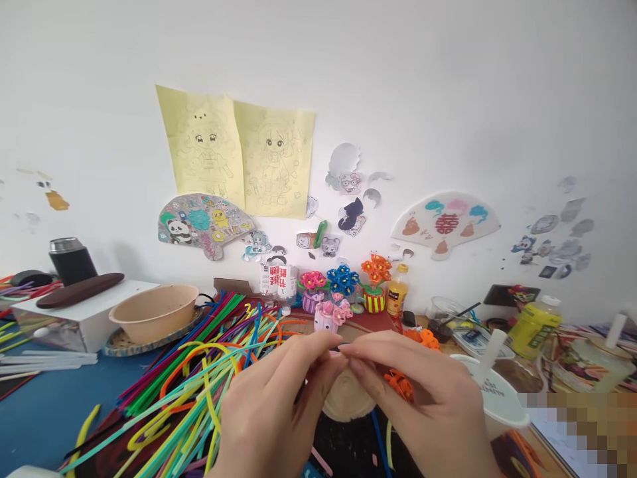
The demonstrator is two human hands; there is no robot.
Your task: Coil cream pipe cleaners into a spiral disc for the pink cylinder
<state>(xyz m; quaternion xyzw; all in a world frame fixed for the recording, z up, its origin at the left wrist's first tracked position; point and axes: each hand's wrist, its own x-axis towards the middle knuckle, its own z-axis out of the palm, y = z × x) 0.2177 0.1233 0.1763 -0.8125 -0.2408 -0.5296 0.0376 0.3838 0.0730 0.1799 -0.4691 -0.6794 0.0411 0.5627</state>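
Note:
Both hands meet at the middle of the view, above the dark work surface. My left hand (283,392) has its thumb and forefinger pinched together. Against it, fingertip to fingertip, my right hand (418,392) is pinched in the same way. Whatever sits between the tips is too small and covered to name. Below the fingers shows a cream-coloured round object (348,398), partly hidden. A small pink pot with pink flowers (326,318) stands just behind the fingertips. Many coloured pipe cleaners (199,372) lie in a loose heap beside my left hand.
Flower pots with blue blooms (343,280) and orange blooms (377,269) stand by the wall, near a small amber bottle (397,290). At left are a beige bowl (154,312) and a black flask (72,261). A lidded cup (492,392) and yellow bottle (536,328) stand right.

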